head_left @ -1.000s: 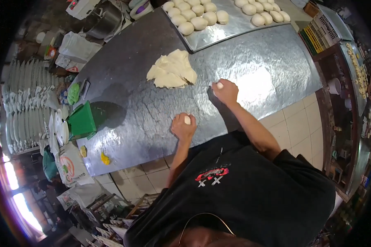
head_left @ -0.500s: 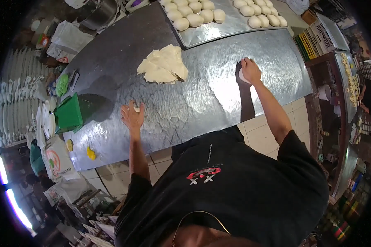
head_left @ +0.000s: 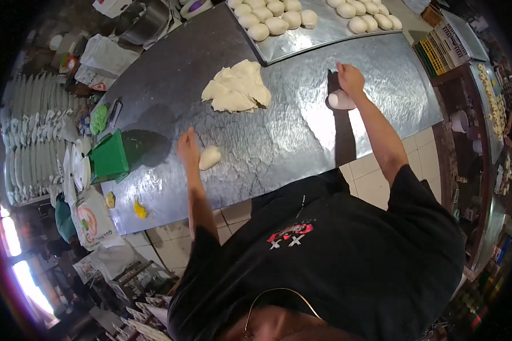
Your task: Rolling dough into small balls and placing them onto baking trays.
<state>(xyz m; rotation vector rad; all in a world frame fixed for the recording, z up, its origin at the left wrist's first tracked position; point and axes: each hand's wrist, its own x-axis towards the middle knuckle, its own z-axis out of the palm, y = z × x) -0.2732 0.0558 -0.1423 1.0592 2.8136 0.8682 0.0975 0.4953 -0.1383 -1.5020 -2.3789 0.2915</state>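
My left hand [head_left: 189, 146] is on the left part of the metal table [head_left: 284, 142], fingers drawn together. A small pale dough piece [head_left: 210, 158] lies just right of it, outside the fingers. Farther right, my right hand [head_left: 351, 79] is curled closed, and a rounded dough piece [head_left: 341, 100] shows below it, by the wrist. I cannot tell whether the hand touches that piece. Between the hands and farther back lies a large flat, irregular slab of dough [head_left: 236, 86].
A metal tray [head_left: 324, 45] with rows of dough balls stands on the far side. At the left are a green plastic container [head_left: 109, 157], a yellow item [head_left: 140, 209] and a light green bundle [head_left: 99, 119]. Crates [head_left: 441, 51] and shelving [head_left: 463, 102] stand at the right.
My left hand has come off its dough piece to the left, and its spread fingers have drawn together. My right hand has shifted away from me, uncovering its dough piece. The view has shifted slightly.
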